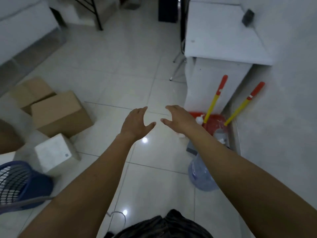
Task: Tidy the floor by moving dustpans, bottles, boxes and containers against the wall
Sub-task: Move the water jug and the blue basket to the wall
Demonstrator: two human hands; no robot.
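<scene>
The cardboard boxes (61, 112) and the white box (53, 152) lie on open floor at left, well apart from the right wall; judged not yet tidied. The water bottle (200, 172) and red dustpans (215, 120) sit beside the right wall, handles propped upright. The left hand (137, 121) and right hand (179, 118) extend forward, palms facing, fingers relaxed, holding nothing.

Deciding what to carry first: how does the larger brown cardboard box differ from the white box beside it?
The brown cardboard box is larger and plain; the white box is smaller and bears a printed label on top. The brown cardboard box lies farther away, the white box nearer. Both are closed and sit on the floor.
</scene>
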